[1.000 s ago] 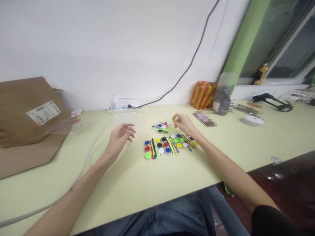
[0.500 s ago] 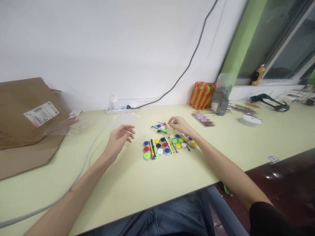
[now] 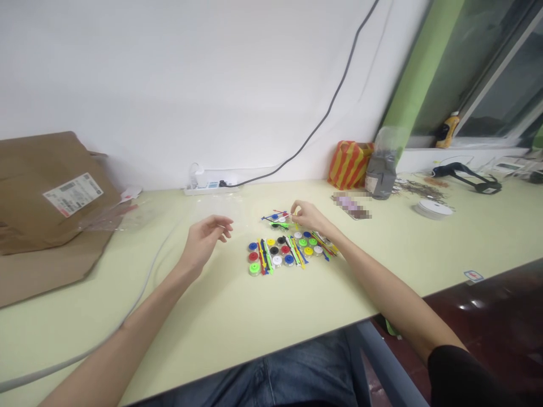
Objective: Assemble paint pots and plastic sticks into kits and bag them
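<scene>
The right hand point(image 3: 309, 216) has moved a little to the person's left since a second ago, and now sits at the far edge of the small, loose cluster of round plastic discs point(image 3: 278, 218) crossed by thin plastic sticks point(image 3: 275, 216). Its fingers point(image 3: 293, 210) are drawn together in a pinch just above that cluster; a thin stick may lie between them, but the view is too small to tell. The left hand point(image 3: 204, 240) hangs over the bare desk point(image 3: 220, 322) with its fingers apart and gently curled, touching nothing and well apart from the pieces. Nearer the person, a tidier group of red, blue, green, yellow, black and white discs point(image 3: 280, 252) stands in rows, with coloured sticks point(image 3: 265, 257) lying between them, just below the right wrist. So the work is now centred on the smaller cluster, at the far side of the rows. Further along the desk lie a blurred phone point(image 3: 352, 206), a white tape roll point(image 3: 433, 209) and a power strip point(image 3: 210, 190), and a brown paper mailer point(image 3: 53, 206) rests at the left end.
</scene>
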`<move>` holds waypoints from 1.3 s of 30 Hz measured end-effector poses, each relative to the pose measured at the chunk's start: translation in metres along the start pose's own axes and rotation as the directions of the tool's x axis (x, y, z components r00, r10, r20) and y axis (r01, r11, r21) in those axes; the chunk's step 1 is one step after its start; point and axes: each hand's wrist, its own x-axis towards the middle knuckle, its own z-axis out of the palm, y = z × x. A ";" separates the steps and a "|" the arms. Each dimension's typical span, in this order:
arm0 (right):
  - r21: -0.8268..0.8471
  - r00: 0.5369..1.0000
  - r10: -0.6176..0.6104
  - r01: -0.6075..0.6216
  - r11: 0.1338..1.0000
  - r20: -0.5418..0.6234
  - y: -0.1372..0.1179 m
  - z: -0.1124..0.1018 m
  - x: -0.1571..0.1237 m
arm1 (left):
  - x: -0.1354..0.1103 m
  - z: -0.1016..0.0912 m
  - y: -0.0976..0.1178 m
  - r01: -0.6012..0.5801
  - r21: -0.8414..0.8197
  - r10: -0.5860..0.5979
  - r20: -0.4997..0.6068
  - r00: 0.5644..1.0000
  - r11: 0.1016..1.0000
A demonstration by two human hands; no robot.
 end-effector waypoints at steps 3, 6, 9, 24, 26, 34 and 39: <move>0.010 1.000 0.005 -0.005 1.000 0.006 -0.001 0.001 0.000 | 0.001 -0.001 -0.001 -0.016 0.004 0.016 -0.032 0.999 1.000; 0.048 1.000 0.002 -0.003 0.999 0.017 -0.002 -0.001 0.000 | 0.001 -0.001 0.000 -0.013 0.006 0.013 -0.054 0.998 1.000; 0.100 1.000 -0.010 0.011 0.995 -0.018 -0.001 -0.003 0.000 | 0.000 0.000 0.001 -0.010 0.008 0.011 -0.057 0.998 1.000; 0.090 0.877 0.096 -0.060 0.994 -0.471 0.037 -0.013 0.001 | 0.001 -0.011 -0.010 -0.083 0.373 0.051 0.094 0.994 0.924; 0.079 0.883 0.096 -0.067 0.995 -0.460 0.040 -0.011 0.000 | 0.003 -0.015 -0.017 -0.132 0.512 0.051 0.168 0.984 0.849; 0.067 0.871 0.100 -0.078 0.995 -0.480 0.042 -0.013 -0.005 | 0.009 -0.025 -0.035 -0.191 0.808 -0.046 0.260 0.965 0.557; 0.122 0.842 0.114 -0.058 0.991 -0.527 0.041 -0.017 -0.009 | 0.007 -0.020 -0.033 -0.202 0.869 -0.061 0.256 0.965 0.451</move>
